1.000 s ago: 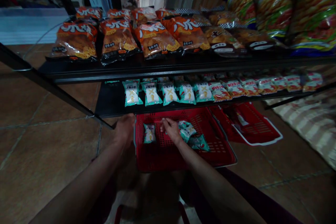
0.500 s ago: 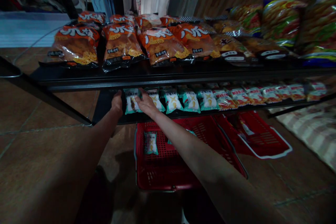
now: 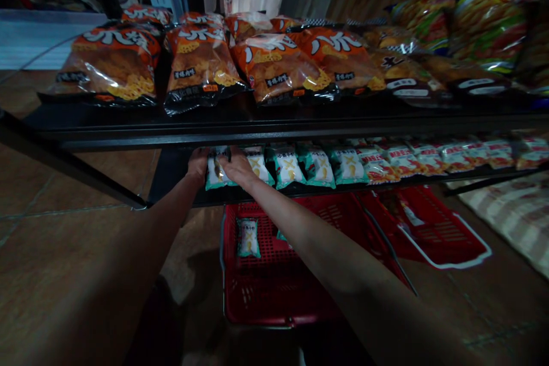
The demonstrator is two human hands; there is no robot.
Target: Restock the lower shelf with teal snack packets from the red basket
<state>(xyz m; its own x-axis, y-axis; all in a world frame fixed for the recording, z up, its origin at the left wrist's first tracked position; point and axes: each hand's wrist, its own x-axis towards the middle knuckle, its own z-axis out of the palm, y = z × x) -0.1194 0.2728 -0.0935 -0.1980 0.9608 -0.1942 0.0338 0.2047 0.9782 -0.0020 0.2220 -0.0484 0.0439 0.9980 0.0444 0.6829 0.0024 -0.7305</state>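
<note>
At the left end of the lower shelf [image 3: 169,174], a small white and teal snack bag [image 3: 215,176] stands between my two hands. My left hand [image 3: 198,163] presses against its left side, the fingertips partly hidden behind it. Over its right side lies my right hand [image 3: 235,167], thumb toward the front and fingers reaching to the back. A matching snack bag [image 3: 258,164] is directly right of my right hand, with several more along the row. Below, a red shopping basket [image 3: 253,311] holds another white and teal bag [image 3: 248,238] and one half hidden under my right forearm.
Large orange snack bags [image 3: 201,68] line the upper shelf [image 3: 180,126] just above my hands. Red and white bags [image 3: 416,157] fill the lower shelf's right. A second red basket [image 3: 454,240] with a white handle sits at right. A slanted shelf leg [image 3: 77,166] is at left.
My left hand has moved in to the right, against the leftmost bag. My right hand stays on that bag. The view has shifted slightly closer to the shelf.
</note>
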